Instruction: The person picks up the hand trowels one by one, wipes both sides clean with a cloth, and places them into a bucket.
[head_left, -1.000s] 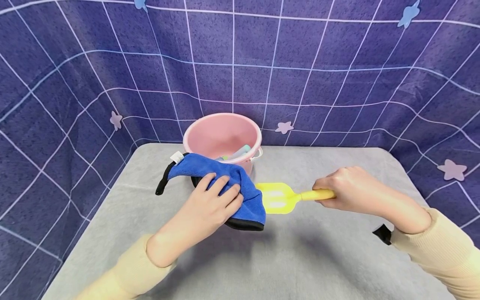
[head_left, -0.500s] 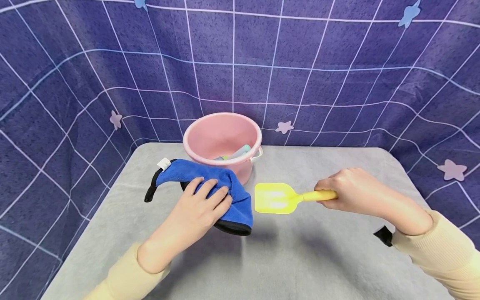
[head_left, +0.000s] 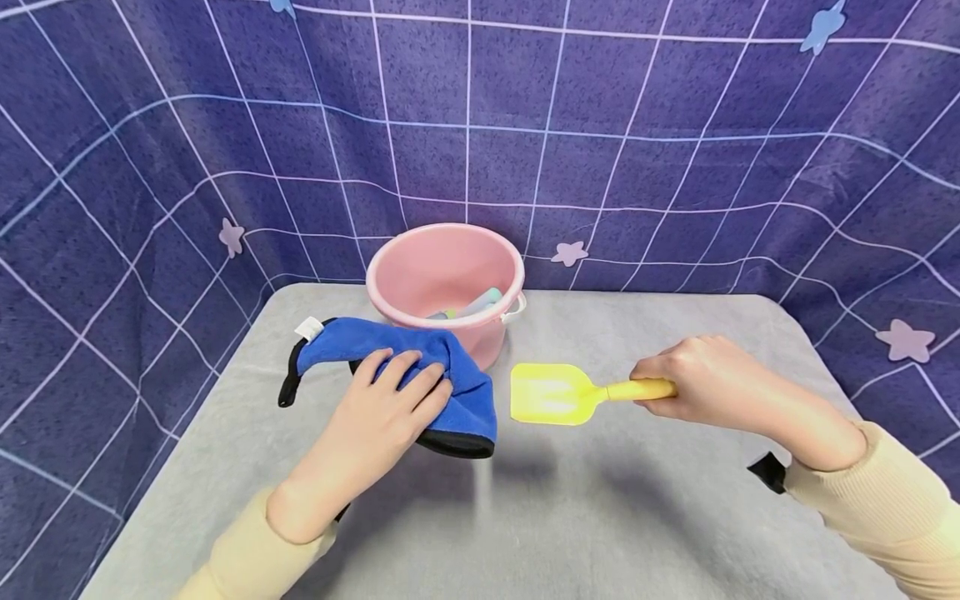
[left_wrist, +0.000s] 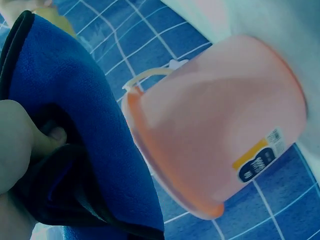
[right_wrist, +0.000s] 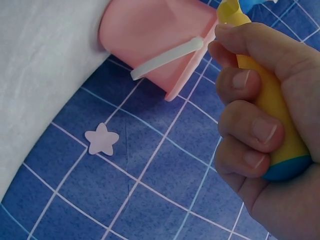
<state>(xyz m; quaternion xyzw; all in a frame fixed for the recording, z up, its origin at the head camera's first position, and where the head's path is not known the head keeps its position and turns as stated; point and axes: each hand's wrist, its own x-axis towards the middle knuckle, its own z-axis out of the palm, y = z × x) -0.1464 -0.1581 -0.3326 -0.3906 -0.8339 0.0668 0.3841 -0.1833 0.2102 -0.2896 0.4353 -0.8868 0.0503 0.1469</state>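
Observation:
A blue cloth [head_left: 468, 396] with black edging and a white tag is gripped in my left hand [head_left: 386, 408], held above the table before the bucket. In the left wrist view, the thumb [left_wrist: 47, 140] curls into the folded cloth. My right hand [head_left: 708, 383] grips a yellow toy shovel [head_left: 551, 393] by its handle, blade pointing left. Fingers wrap round that handle [right_wrist: 272, 110], which ends in a blue-green cap, in the right wrist view. A small gap separates the blade from the cloth. Part of the cloth is hidden under the left hand.
At the back of the grey-covered table [head_left: 637, 517] stands a pink bucket [head_left: 483, 342] with a white handle. Light-blue and green items [head_left: 480, 302] lie inside it. A purple grid-patterned curtain [head_left: 675, 167] with star shapes surrounds the table's back and sides.
My left hand has moved left with the cloth, off the shovel blade, whose tip it covered before. The right hand and shovel have barely moved.

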